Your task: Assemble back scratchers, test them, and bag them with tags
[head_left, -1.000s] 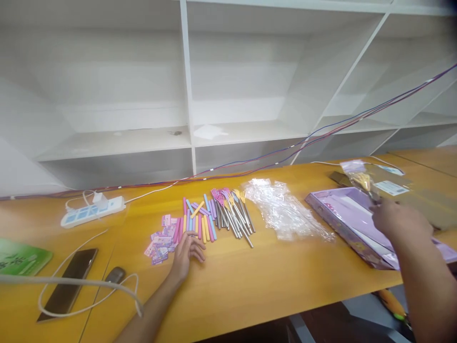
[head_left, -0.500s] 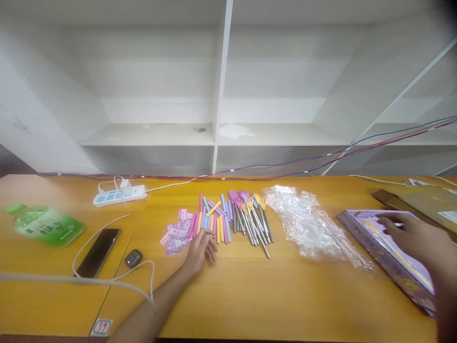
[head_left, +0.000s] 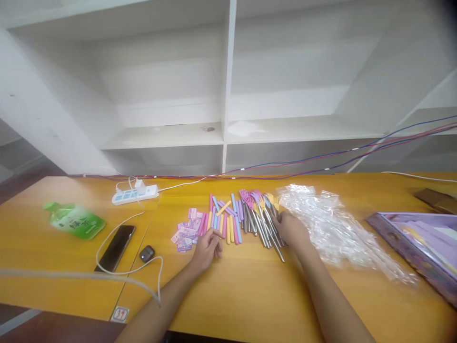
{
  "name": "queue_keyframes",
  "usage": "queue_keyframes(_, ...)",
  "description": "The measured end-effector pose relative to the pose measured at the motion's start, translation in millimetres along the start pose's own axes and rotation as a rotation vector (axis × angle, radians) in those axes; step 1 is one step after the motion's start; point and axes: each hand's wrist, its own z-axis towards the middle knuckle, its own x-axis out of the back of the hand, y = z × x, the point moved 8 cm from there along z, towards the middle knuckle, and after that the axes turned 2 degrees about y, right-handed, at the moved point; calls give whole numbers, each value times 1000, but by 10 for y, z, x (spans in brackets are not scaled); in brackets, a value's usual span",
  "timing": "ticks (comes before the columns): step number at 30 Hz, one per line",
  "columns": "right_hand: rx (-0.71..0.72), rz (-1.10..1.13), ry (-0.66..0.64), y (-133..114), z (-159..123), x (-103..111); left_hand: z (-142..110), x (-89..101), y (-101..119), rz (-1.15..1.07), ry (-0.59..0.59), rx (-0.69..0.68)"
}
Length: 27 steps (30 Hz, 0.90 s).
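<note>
"Position of hands? Dial read from the person's seat, 12 straight ahead."

"Two bare hands, apart from each other. The left hand (head_left: 207,250) lies just short of 12, fingers loosely curled at the near ends of the coloured tubes (head_left: 228,229). Whether it grips one, I cannot tell."

"And the right hand (head_left: 293,229)?"

"At 1 o'clock, fingers bent over the right edge of the metal rods (head_left: 262,226) — grip not readable from where I stand."

"Describe both groups."

"Rods: heaped and fanned just past 12, their pink, purple and yellow hand-shaped heads pointing away from the person. One shaft juts nearer than the rest. Tubes: at 12, immediately left of the rods, pink, blue, purple and yellow, many side by side; one yellow tube lies aslant across others."

"Surroundings?"

"Small printed cards (head_left: 187,232) overlap toward 11, beside the tubes. Clear plastic bags (head_left: 326,226) spread between 1 and 2. Farther out, near 2, a purple box (head_left: 403,257), partly cut off from my view."

"Left side of the table (head_left: 246,295)?"

"Power strip (head_left: 135,194) at 11. Between 10 and 11 — a small black case (head_left: 147,254), then a dark phone (head_left: 116,247), then a green bottle (head_left: 76,221) on its side."
</note>
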Motion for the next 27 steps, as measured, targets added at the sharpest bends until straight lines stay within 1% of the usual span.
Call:
queue_keyframes(3,25,-2,47,82,1,-127,4,23,7,37,1,9)
queue_keyframes(5,19,42,37,126,-8,-134,2,27,20,87,-6,14)
queue_keyframes(6,9,67,33,137,-17,-112,1,28,47,146,-5,-4)
queue_keyframes(7,-3,89,35,139,-29,-77,0,26,93,231,-4,-41)
queue_keyframes(9,-28,116,61,121,-60,19,-8,-9,224,436,-11,-168)
queue_keyframes(12,-80,169,153,90,-120,172,-26,-122,382,681,-54,-363)
queue_keyframes(14,-82,247,232,52,-174,251,-17,-153,421,771,-52,-429)
queue_keyframes(16,-43,343,303,-22,-239,301,13,-117,433,826,-3,-453)
queue_keyframes(17,-9,394,317,-82,-270,308,32,-78,433,837,30,-453)
queue_keyframes(18,33,442,308,-163,-294,301,51,-34,427,839,61,-447)
queue_keyframes(19,85,480,272,-273,-309,282,68,11,418,832,86,-437)
queue_keyframes(21,240,487,135,-604,-317,222,91,86,400,801,119,-422)
queue_keyframes(22,339,434,54,-814,-317,189,96,114,393,782,130,-418)
queue_keyframes(24,521,256,-76,-1237,-295,130,99,153,389,745,153,-416)
queue_keyframes(25,586,167,-116,-1425,-262,106,99,168,390,728,165,-414)
queue_keyframes(27,643,69,-149,-1728,-146,82,96,198,401,692,193,-409)
